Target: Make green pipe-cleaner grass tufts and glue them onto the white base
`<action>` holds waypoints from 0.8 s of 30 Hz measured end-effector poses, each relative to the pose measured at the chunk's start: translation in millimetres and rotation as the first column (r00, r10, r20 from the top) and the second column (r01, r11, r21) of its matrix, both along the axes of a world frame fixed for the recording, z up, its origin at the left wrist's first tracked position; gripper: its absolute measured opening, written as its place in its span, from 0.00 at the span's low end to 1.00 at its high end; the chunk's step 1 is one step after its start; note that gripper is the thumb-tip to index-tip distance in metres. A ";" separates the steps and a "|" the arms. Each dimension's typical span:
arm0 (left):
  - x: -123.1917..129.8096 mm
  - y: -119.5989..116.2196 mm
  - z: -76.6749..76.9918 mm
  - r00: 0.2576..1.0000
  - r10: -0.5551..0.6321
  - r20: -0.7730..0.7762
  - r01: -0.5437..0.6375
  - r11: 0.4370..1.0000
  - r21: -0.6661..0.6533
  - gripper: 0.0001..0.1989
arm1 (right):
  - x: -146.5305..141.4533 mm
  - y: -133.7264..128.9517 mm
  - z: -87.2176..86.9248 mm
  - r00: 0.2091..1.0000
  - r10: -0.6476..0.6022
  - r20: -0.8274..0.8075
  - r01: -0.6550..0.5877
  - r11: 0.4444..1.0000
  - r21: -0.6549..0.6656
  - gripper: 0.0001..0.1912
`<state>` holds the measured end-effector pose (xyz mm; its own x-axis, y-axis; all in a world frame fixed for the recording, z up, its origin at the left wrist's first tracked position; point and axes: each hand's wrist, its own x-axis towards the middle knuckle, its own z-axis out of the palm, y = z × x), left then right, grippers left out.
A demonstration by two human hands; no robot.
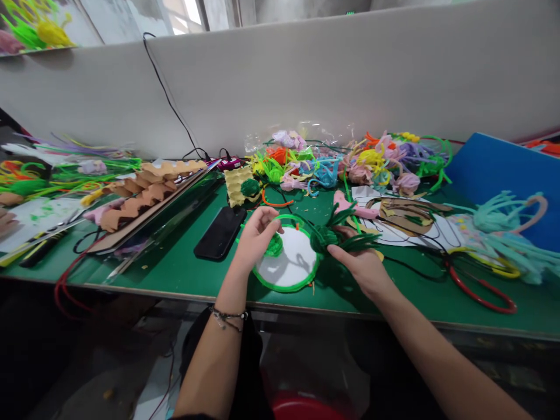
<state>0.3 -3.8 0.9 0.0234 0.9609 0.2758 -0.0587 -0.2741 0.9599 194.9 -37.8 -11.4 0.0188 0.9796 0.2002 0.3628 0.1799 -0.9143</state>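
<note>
My right hand [356, 259] is closed around a dark green bundle of fuzzy stems [324, 238], holding it over the right rim of a round white disc [291, 262] edged in bright green. A bright green fuzzy ball [275, 246] is at the disc's upper left. My left hand [259, 233] is at that ball, its thumb and fingers curled; whether they grip it is hard to make out. Behind the disc lies a pink glue gun [356, 207]. A black phone [221, 233] rests left of my left hand.
Scissors [44, 236], brown egg-carton strips [140, 201] and cardboard are on the left. Colourful stem bundles [324, 169] line the back. On the right are a blue board [494, 169], teal bundles [503, 213] and red-handled scissors [481, 291]. Part of another person's hand [6, 221] shows far left.
</note>
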 end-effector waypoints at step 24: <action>-7.8 3.7 4.7 0.993 0.112 0.027 -0.107 0.984 -0.143 0.07 | -16.1 8.8 -6.0 0.987 0.048 0.154 -0.029 0.992 -0.125 0.19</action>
